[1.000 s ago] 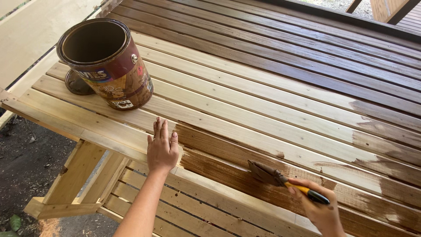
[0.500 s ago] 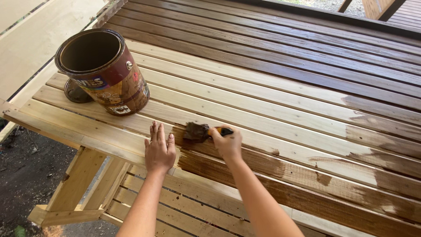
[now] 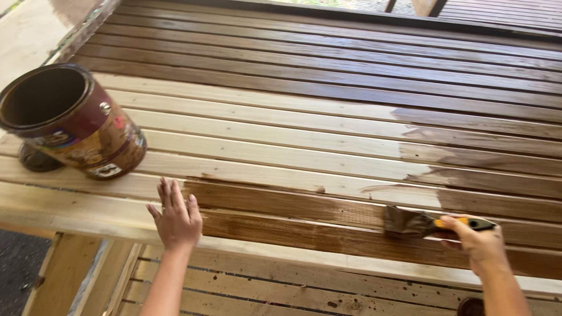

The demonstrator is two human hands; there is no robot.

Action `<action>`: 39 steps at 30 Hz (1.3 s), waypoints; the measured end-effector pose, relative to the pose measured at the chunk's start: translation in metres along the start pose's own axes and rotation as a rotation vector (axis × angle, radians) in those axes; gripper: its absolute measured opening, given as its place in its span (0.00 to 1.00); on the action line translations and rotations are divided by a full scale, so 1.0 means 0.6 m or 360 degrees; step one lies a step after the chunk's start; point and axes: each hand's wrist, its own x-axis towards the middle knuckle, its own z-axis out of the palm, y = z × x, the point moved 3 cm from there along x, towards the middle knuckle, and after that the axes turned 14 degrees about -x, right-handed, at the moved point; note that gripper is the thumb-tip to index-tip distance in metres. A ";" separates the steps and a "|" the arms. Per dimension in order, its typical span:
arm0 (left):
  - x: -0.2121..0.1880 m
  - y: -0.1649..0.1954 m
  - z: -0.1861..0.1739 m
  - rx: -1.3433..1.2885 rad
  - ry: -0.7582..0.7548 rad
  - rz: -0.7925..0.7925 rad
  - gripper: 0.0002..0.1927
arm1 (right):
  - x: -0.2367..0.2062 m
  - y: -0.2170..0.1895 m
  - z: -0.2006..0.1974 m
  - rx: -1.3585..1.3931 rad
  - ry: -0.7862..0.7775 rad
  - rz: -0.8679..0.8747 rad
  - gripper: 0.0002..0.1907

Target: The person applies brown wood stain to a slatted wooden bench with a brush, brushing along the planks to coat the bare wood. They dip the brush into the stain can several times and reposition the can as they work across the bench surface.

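Staining a slatted bench: brush at lower right, open can at upper left.

The right hand (image 3: 477, 243) is closed round the brush (image 3: 410, 223), whose bristles lie on a wet slat at lower right; the left hand (image 3: 175, 216) is spread flat on the bench (image 3: 263, 152), just beside the stain's edge. The can (image 3: 70, 120) sits tilted, partly on its lid (image 3: 36, 159). Risks: the palm could smear wet stain, and a knock might tip the can.
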 end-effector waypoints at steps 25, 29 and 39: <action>-0.112 0.170 0.110 -0.0063 -0.0270 0.0055 0.36 | -0.100 -0.066 0.082 -0.0266 -0.0536 -0.0844 0.08; -0.115 0.176 0.105 -0.0119 -0.0185 0.0062 0.35 | -0.071 -0.033 -0.013 -0.0252 -0.0364 -0.1280 0.06; -0.120 0.179 0.077 -0.0409 0.0065 0.0157 0.33 | -0.232 -0.179 0.362 -0.0005 -0.0965 -0.2093 0.15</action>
